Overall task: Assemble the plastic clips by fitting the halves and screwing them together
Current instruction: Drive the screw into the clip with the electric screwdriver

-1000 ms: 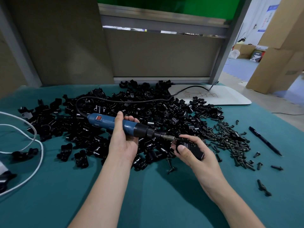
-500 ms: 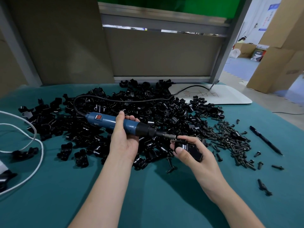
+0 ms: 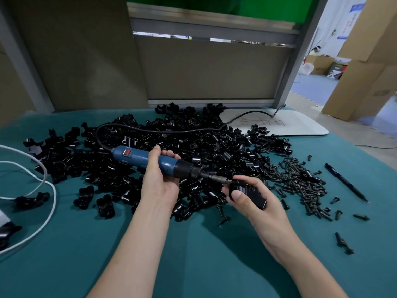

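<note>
At centre frame my left hand (image 3: 160, 186) grips the electric screwdriver (image 3: 150, 161), my right hand (image 3: 253, 196) pinches the plastic clip (image 3: 250, 193); a tilted bit could slip off the screw.

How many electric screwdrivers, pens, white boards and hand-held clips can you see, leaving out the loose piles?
electric screwdriver: 1
pen: 1
white board: 1
held clip: 1
Total: 4
</note>
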`<state>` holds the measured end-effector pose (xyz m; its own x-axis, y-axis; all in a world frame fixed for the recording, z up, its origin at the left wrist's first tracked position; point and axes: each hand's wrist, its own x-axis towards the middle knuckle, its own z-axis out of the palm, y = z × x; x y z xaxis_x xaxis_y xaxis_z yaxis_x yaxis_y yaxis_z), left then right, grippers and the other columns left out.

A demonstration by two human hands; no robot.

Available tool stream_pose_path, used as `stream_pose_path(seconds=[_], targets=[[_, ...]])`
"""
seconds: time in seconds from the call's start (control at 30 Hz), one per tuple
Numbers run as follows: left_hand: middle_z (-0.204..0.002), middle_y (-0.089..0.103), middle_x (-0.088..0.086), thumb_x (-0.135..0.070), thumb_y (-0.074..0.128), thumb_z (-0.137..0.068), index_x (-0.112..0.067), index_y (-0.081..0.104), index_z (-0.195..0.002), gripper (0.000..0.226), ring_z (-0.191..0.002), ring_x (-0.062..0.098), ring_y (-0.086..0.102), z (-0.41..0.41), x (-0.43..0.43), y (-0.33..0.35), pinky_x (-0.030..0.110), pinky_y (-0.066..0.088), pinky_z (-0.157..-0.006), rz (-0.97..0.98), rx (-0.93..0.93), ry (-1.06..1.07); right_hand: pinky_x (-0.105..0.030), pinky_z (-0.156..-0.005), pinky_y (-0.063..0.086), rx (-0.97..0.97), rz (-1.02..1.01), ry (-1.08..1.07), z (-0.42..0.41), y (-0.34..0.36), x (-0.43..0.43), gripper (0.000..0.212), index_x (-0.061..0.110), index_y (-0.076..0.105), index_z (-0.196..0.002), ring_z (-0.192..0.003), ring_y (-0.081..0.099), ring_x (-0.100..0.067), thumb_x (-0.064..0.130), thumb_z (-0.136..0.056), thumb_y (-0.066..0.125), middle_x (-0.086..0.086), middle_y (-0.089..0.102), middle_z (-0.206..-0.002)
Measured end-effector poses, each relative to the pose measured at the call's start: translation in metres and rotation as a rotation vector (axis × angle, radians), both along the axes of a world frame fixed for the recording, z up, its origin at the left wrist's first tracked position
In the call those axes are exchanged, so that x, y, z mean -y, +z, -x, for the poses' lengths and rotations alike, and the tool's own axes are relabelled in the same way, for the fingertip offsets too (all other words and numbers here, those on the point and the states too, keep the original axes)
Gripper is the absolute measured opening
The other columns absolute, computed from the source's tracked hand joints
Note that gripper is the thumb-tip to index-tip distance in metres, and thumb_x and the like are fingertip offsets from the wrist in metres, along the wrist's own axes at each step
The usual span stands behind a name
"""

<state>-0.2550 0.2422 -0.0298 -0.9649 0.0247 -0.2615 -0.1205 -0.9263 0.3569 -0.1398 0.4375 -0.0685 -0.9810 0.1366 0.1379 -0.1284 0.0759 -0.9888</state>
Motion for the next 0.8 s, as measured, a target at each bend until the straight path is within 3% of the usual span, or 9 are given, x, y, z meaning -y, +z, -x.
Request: stream_pose_path(seconds=[0.13,0.33,0.6,0.8], targets=[[-0.067,0.069,0.001,-0.017,0.073,-0.092,-0.010,0.061,-0.094,0.014,-0.058,0.012,0.068,-0.0002,-0.0018,0.0007,0.029,0.060,-0.064,-0.012,0.008,0.005,-0.050,-0.114,0.043,0.000,-0.011,-0.003,-0.0008,0.0007,0.0016,0.054,0.040,0.066,-0.125,-0.119,0.069,-0.022,0.065,-0.080,0.080,-0.002,0.075,-0.123],[-0.066,0.068,0.002,-0.016,0.073,-0.092,-0.009,0.060,-0.094,0.015,-0.058,0.012,0.068,-0.0006,-0.0057,0.0015,0.029,0.060,-0.064,-0.016,0.026,0.019,-0.057,-0.111,0.046,-0.026,-0.017,-0.069,-0.0002,0.0020,0.0046,0.063,0.044,0.064,-0.127,-0.118,0.068,-0.028,0.074,-0.074,0.078,-0.004,0.074,-0.120],[-0.067,0.067,0.001,-0.016,0.071,-0.093,-0.009,0.058,-0.097,0.015,-0.059,0.012,0.067,-0.0028,-0.0064,0.0009,0.029,0.060,-0.065,-0.015,0.012,0.011,-0.056,-0.109,0.048,-0.029,-0.053,-0.096,-0.0013,0.0049,0.0056,0.062,0.046,0.064,-0.127,-0.115,0.068,-0.023,0.076,-0.074,0.075,0.003,0.074,-0.114],[-0.067,0.067,0.001,-0.016,0.071,-0.093,-0.010,0.057,-0.099,0.016,-0.060,0.012,0.067,-0.0022,-0.0058,-0.0001,0.030,0.060,-0.066,-0.016,0.007,0.008,-0.054,-0.111,0.045,-0.018,-0.048,-0.095,-0.0008,0.0056,0.0068,0.063,0.046,0.064,-0.127,-0.122,0.066,-0.022,0.078,-0.073,0.075,0.004,0.073,-0.124]])
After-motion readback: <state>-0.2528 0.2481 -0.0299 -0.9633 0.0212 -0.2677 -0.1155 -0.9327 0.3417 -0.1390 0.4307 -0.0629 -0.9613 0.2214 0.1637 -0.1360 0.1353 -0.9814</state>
